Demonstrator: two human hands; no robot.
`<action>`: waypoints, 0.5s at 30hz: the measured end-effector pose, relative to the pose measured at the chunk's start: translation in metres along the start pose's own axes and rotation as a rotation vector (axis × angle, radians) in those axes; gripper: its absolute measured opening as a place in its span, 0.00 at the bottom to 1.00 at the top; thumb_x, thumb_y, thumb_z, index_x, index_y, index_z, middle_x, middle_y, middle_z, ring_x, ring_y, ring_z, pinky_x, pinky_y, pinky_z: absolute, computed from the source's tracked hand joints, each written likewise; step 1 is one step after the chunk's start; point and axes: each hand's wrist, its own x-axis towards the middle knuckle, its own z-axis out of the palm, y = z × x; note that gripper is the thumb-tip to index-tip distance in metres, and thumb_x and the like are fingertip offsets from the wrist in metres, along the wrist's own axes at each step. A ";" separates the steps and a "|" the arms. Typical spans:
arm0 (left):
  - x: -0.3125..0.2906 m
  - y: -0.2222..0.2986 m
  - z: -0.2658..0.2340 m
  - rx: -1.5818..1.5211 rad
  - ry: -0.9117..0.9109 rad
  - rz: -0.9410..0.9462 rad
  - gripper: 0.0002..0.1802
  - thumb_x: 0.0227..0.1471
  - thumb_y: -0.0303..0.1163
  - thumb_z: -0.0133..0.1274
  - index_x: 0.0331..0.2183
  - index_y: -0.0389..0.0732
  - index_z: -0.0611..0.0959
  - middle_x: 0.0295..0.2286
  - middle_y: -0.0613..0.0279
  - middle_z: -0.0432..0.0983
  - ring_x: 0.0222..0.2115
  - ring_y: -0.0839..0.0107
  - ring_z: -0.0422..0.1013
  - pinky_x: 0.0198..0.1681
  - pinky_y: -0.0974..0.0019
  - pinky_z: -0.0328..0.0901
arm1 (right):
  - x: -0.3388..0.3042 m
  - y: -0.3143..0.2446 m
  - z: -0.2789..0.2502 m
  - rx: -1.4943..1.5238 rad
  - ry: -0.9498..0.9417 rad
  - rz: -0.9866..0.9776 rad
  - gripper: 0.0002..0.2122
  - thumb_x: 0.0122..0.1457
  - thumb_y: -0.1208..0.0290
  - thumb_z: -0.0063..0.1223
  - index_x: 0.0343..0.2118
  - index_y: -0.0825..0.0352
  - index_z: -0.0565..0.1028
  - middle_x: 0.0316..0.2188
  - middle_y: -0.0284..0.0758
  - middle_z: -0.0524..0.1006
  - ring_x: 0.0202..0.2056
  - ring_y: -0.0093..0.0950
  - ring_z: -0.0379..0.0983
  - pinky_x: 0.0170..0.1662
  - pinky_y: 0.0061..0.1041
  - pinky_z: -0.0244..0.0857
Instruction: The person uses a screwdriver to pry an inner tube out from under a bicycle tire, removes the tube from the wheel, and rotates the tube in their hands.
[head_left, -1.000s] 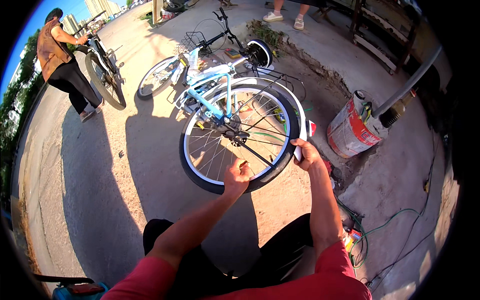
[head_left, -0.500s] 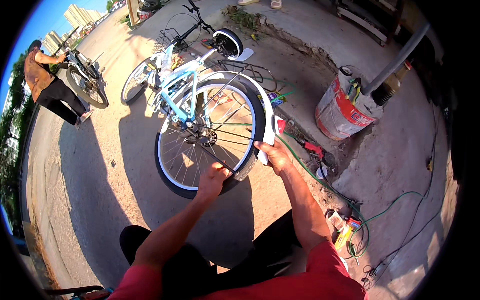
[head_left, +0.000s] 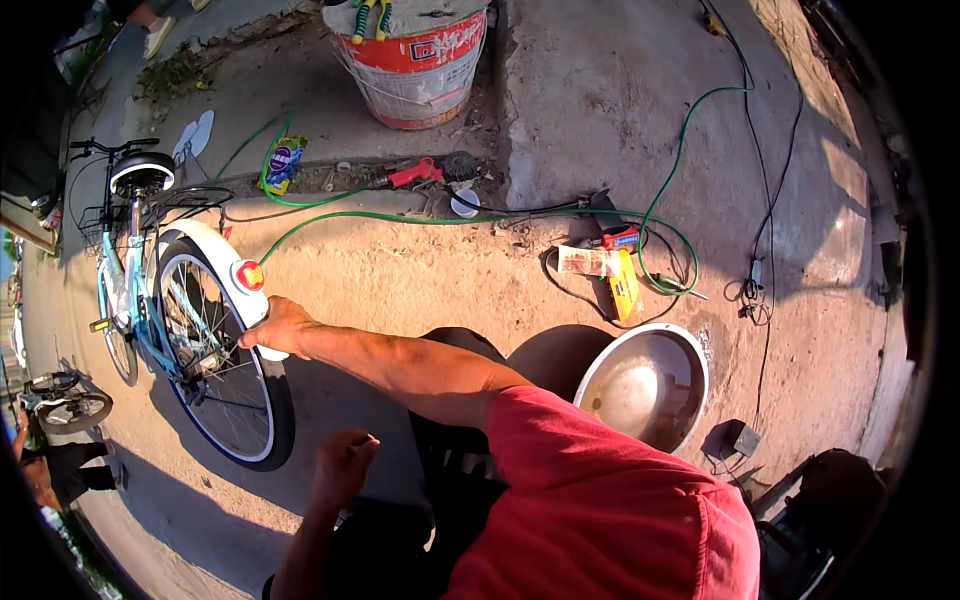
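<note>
A light blue bicycle (head_left: 143, 300) stands at the left, its rear wheel (head_left: 282, 420) toward me. My right hand (head_left: 280, 328) is closed around the lower end of the white rear mudguard (head_left: 215, 248), just below a red reflector (head_left: 249, 275). My left hand (head_left: 345, 462) is off the bicycle, to the right of the rear tyre. Its fingers are curled with the thumb against them. A small dark spot shows at the fingertips, too small to name.
A metal basin (head_left: 697, 350) lies to my right. Beyond it are a yellow box (head_left: 626, 290) and a looped green hose (head_left: 672, 210). A red-handled tool (head_left: 415, 172) rests below a paint-stained bucket (head_left: 420, 95). Another person (head_left: 75, 470) is at far left beside a second bicycle (head_left: 70, 410).
My view has swung to the right, bringing the basin into sight. My left hand has come away from the rear wheel; my right hand still grips the mudguard.
</note>
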 end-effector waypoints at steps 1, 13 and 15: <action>0.012 -0.009 0.014 -0.018 -0.041 0.096 0.09 0.54 0.28 0.56 0.37 0.35 0.82 0.32 0.59 0.79 0.33 0.70 0.74 0.39 0.66 0.68 | 0.002 0.003 0.004 -0.032 -0.008 0.002 0.36 0.37 0.58 0.72 0.48 0.77 0.72 0.42 0.50 0.78 0.44 0.42 0.76 0.49 0.34 0.70; 0.122 -0.054 0.091 -0.127 -0.003 0.135 0.13 0.53 0.34 0.56 0.34 0.32 0.82 0.27 0.48 0.80 0.28 0.59 0.77 0.35 0.60 0.69 | -0.002 0.014 -0.003 -0.255 -0.127 0.027 0.41 0.41 0.50 0.70 0.52 0.77 0.68 0.46 0.51 0.76 0.43 0.42 0.77 0.41 0.36 0.74; 0.131 -0.060 0.095 -0.140 0.024 0.141 0.13 0.53 0.33 0.56 0.30 0.30 0.81 0.22 0.53 0.77 0.24 0.66 0.73 0.32 0.62 0.68 | -0.006 0.013 -0.008 -0.199 -0.179 -0.002 0.41 0.42 0.51 0.69 0.53 0.77 0.68 0.47 0.50 0.76 0.43 0.41 0.77 0.42 0.34 0.74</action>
